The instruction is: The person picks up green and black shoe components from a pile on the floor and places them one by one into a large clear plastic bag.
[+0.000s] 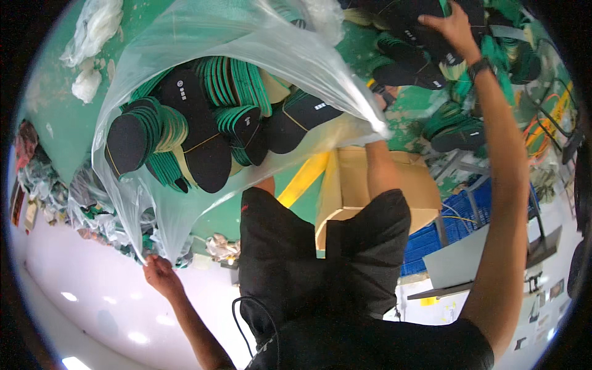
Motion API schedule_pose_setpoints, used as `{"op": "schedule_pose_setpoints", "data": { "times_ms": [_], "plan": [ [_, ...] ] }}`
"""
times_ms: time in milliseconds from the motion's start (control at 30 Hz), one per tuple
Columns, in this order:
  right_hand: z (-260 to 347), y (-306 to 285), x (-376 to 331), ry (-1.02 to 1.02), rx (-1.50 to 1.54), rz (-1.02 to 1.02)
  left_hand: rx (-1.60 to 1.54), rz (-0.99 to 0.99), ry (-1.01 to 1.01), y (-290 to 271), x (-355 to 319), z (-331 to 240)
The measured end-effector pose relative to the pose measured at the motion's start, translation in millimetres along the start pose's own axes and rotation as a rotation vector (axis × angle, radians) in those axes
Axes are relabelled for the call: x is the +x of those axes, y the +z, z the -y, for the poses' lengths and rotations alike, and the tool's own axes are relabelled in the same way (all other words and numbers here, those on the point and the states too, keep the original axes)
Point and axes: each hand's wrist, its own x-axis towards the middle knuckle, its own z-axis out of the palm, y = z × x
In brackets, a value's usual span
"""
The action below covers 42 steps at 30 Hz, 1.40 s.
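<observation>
A large clear plastic bag (246, 46) spreads wide in front of me, full of stacked shoe insoles (206, 148) with black tops and green undersides. My left hand (161, 274) is closed on the bag's rim at the lower left and pulls it into a taut strip. At the upper right, my right hand (453, 31) reaches over more black insoles (413, 34) on the floor. Its thumb and a finger are spread apart; the other fingers are partly hidden, and I see no insole held.
A cardboard box (382, 213) stands open behind my legs. More insole bundles (456, 132) lie at the right, near metal bars and blue crates (453, 216). Crumpled plastic (92, 31) lies on the green floor (55, 111) at the upper left. Bagged items (92, 197) line the left.
</observation>
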Motion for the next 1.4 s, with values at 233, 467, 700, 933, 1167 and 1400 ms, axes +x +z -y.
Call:
{"op": "schedule_pose_setpoints", "data": {
  "times_ms": [233,467,700,933,1167,1400],
  "plan": [
    [97.3,-139.6,-211.0,0.059,0.714,0.382,-0.204,0.242,-0.067,-0.3,11.9,-3.9],
    [233.3,-99.8,-268.3,-0.540,0.768,0.734,-0.303,0.321,-0.070,8.1,3.8,-11.6],
    [245.5,91.7,-185.7,-0.044,0.804,0.721,-0.327,0.374,-0.107,-3.7,12.8,-4.6],
    [279.3,37.5,-225.3,-0.405,0.376,-0.046,-0.331,0.324,-0.055,-7.4,20.7,-11.1],
    [185.0,-5.5,-204.8,-0.186,-0.067,-0.159,-0.222,0.326,-0.008,-16.3,37.2,5.2],
    [270.9,-71.0,-340.3,-0.016,1.016,0.400,0.203,0.438,0.110,-25.1,12.5,44.9]
  ]
}}
